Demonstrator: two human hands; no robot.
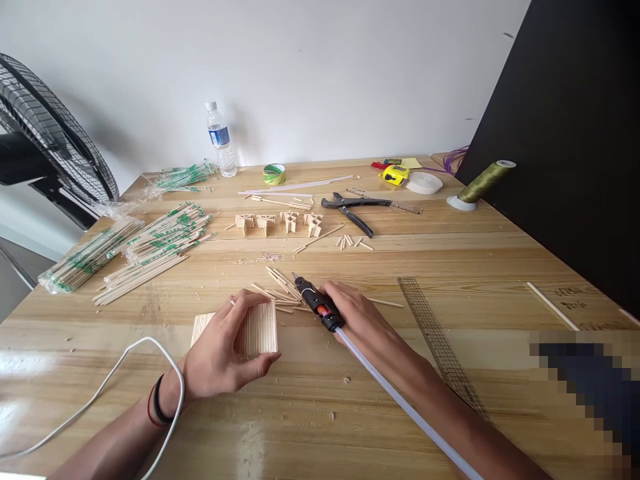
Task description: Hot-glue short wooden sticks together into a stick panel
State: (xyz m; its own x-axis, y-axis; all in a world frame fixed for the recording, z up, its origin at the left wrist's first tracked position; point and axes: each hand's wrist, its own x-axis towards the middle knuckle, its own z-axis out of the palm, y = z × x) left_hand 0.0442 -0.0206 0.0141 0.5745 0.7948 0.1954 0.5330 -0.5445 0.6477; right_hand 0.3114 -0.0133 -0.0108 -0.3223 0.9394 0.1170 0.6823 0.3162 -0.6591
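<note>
Two bare hands meet near the center of the frame, above a wood-grain tabletop (300, 427). The left hand (217, 357) holds a ribbed panel of wooden sticks (259, 328) just left of center, fingers over its top edge and thumb at its lower right corner. The right hand (357, 313) is closed around a black glue gun (319, 303), whose nozzle points to the upper left; a long translucent glue stick (390, 383) runs from its rear toward the bottom right. Loose sticks (280, 287) lie just beyond the nozzle and panel. A white cord (117, 367) loops across the left wrist at lower left. Above center, four small stick assemblies (291, 221) stand in a row, with black-handled cutters (357, 213) to their right. Bagged stick bundles (165, 233) fill the left side, a gridded clear ruler (435, 333) slants at right of center, and a green thread spool (487, 181) leans at upper right.
</note>
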